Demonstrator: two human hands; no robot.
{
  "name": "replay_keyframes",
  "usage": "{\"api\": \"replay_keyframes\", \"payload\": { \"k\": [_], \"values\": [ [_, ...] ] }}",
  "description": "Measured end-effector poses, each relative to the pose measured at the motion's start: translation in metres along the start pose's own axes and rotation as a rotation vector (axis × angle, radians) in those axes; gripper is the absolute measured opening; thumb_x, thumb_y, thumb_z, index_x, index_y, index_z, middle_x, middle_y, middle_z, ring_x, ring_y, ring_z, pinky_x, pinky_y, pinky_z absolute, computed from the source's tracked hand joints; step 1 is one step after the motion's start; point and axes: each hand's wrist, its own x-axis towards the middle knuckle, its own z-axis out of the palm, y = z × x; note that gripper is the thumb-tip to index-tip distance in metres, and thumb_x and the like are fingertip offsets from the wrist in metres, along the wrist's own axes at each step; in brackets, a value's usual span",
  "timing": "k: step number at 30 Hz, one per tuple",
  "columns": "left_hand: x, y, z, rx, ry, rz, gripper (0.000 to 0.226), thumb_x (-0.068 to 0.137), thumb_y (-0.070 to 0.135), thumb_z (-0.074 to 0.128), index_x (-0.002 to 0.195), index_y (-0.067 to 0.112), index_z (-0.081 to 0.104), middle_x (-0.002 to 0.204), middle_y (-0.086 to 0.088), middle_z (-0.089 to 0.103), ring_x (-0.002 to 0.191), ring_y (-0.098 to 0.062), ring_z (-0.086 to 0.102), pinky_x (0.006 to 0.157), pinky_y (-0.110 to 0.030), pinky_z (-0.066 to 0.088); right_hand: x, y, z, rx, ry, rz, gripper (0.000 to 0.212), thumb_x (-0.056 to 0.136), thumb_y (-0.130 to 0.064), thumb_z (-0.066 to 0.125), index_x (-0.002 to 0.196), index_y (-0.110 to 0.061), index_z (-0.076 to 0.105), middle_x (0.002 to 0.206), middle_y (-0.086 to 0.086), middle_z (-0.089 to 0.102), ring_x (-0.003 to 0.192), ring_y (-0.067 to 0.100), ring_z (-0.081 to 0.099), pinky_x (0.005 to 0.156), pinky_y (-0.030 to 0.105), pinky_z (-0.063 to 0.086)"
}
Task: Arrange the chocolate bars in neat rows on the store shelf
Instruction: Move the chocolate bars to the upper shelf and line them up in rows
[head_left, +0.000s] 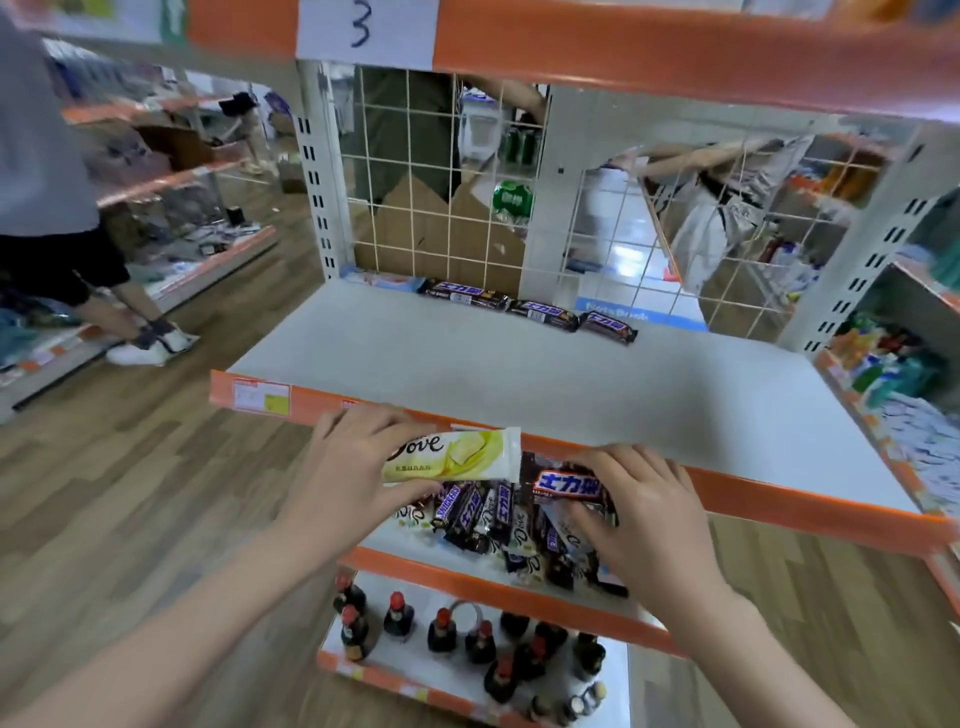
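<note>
L hand (353, 467) grips a yellow Dove bar (457, 454). R hand (644, 512) clasps a Snickers bar (569, 486) over the loose pile (498, 519). 3 Snickers (524, 307) line the shelf (467, 374) rear.

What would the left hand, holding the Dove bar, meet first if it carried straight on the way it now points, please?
The left hand points up and right, so it would probably meet the shelf's orange front edge just behind the Dove bar; depth is unclear, so it might clear the edge.
</note>
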Motion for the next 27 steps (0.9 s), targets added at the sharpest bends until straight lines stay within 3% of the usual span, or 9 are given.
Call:
{"api": "replay_keyframes", "payload": {
  "k": [2, 5, 9, 15, 27],
  "values": [
    [0.012, 0.0, -0.002, 0.012, -0.016, -0.009, 0.055, 0.069, 0.066, 0.05, 0.106, 0.03, 0.067, 0.096, 0.012, 0.062, 0.093, -0.007, 0.048, 0.077, -0.026, 0.025, 0.01, 0.004, -0.002, -0.017, 0.018, 0.001, 0.029, 0.069, -0.034, 0.077, 0.092, -0.02, 0.069, 0.088, -0.005, 0.067, 0.083, 0.024, 0.062, 0.068, 0.033, 0.043],
    [0.026, -0.001, -0.001, 0.016, -0.018, -0.041, 0.057, 0.068, 0.067, 0.049, 0.108, 0.03, 0.066, 0.098, 0.012, 0.062, 0.095, -0.011, 0.052, 0.081, -0.029, 0.028, 0.023, 0.011, -0.002, -0.029, 0.035, -0.021, 0.03, 0.077, -0.045, 0.063, 0.095, -0.021, 0.069, 0.09, -0.005, 0.068, 0.084, 0.022, 0.061, 0.069, 0.032, 0.04],
    [0.041, -0.003, 0.0, 0.02, -0.03, -0.095, 0.053, 0.064, 0.057, 0.061, 0.109, 0.03, 0.067, 0.1, 0.01, 0.062, 0.097, -0.017, 0.056, 0.081, -0.033, 0.029, 0.037, 0.017, 0.003, 0.008, 0.013, -0.017, 0.036, 0.064, -0.026, 0.084, 0.095, -0.018, 0.069, 0.088, -0.003, 0.068, 0.083, 0.026, 0.062, 0.068, 0.033, 0.043],
    [0.058, -0.016, 0.002, 0.03, -0.04, -0.119, 0.048, 0.068, 0.046, 0.075, 0.113, 0.031, 0.064, 0.105, 0.011, 0.061, 0.101, -0.016, 0.053, 0.084, -0.03, 0.026, 0.059, 0.022, 0.016, 0.026, -0.004, -0.01, 0.036, 0.064, -0.027, 0.084, 0.095, -0.018, 0.069, 0.088, -0.002, 0.068, 0.084, 0.027, 0.062, 0.071, 0.037, 0.044],
    [0.097, -0.078, 0.015, 0.01, -0.042, -0.133, 0.047, 0.063, 0.036, 0.082, 0.107, 0.026, 0.068, 0.104, 0.006, 0.064, 0.098, -0.021, 0.056, 0.081, -0.031, 0.027, 0.108, 0.018, 0.06, -0.006, -0.073, 0.031, 0.031, 0.069, -0.033, 0.081, 0.094, -0.02, 0.067, 0.086, -0.005, 0.066, 0.081, 0.023, 0.06, 0.071, 0.036, 0.043]
  ]
}}
